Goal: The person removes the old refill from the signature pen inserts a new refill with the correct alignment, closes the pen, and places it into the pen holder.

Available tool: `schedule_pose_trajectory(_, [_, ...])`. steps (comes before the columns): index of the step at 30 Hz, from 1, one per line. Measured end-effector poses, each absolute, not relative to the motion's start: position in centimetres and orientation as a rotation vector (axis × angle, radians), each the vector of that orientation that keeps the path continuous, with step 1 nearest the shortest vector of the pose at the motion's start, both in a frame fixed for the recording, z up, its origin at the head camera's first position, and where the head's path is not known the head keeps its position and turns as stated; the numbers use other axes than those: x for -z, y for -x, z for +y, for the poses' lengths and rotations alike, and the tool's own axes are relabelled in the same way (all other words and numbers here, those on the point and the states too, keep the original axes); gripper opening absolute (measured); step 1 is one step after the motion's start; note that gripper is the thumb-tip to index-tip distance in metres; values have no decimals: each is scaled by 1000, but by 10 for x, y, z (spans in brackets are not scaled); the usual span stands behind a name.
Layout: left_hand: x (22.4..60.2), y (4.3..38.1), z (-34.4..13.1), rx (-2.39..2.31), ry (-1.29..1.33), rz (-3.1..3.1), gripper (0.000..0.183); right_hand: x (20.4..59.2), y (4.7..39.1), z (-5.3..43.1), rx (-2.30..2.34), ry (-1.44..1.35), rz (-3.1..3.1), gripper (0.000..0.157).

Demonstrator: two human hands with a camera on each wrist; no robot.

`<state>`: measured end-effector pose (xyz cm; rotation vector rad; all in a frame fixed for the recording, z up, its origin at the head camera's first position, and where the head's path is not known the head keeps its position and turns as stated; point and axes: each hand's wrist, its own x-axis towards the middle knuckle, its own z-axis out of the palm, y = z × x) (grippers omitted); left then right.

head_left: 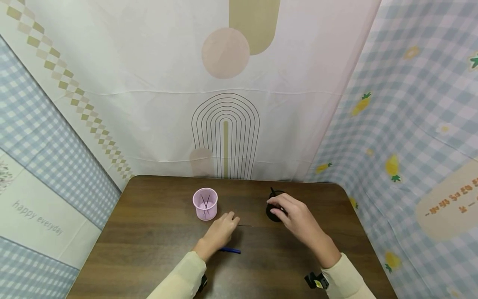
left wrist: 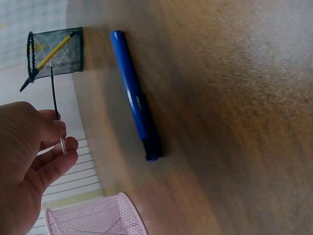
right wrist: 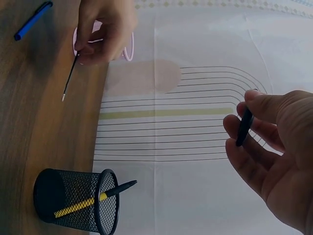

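Note:
My left hand (head_left: 220,232), just right of the pink mesh pen cup (head_left: 196,209), pinches a thin pen refill (left wrist: 55,95). The refill has a dark stem, a pale end and a metal-looking tip, and it points toward the black mesh pen cup (right wrist: 80,196). My right hand (head_left: 298,218) is over the black cup and pinches a short black piece (right wrist: 245,126), which looks like a pen cap. A yellow-and-black pen (right wrist: 93,201) leans inside the black cup. Thin dark sticks (head_left: 206,202) stand crossed in the pink cup.
A blue pen (left wrist: 131,90) lies on the brown wooden table (head_left: 149,232), close to my left wrist. Patterned cloth (head_left: 168,124) hangs behind the table's back edge. Blue checked cloth (head_left: 373,166) hangs along the right side.

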<state>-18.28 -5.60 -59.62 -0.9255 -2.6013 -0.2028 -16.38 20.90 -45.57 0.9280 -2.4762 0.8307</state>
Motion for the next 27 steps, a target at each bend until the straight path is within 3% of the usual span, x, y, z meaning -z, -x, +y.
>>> schedule_pose_trajectory(27, [623, 186, -63, 104, 904, -2627, 24, 458, 165, 211, -805, -1016, -2484, 29])
